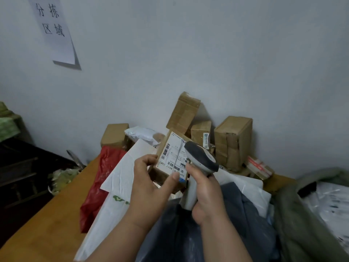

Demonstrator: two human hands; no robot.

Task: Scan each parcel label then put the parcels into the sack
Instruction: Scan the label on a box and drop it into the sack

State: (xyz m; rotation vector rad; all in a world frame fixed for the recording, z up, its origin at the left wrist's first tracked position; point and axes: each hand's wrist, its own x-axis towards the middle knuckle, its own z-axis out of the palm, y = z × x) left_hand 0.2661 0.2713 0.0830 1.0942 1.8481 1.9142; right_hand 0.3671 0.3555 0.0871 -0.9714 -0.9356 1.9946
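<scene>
Head view, left hand (149,188) grip holds parcel (172,159), scanner (200,163) beside

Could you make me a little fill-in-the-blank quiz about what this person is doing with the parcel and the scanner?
1. The right hand holds a ____.
2. The left hand holds a cardboard parcel whose white ____ faces the camera.
3. The paper sign hangs on the ____.

Missing words: scanner; label; wall

Matt brown cardboard parcel (171,159) with a smooth paper label (174,155); plastic scanner (200,163); smooth wooden bench (47,224).
</scene>
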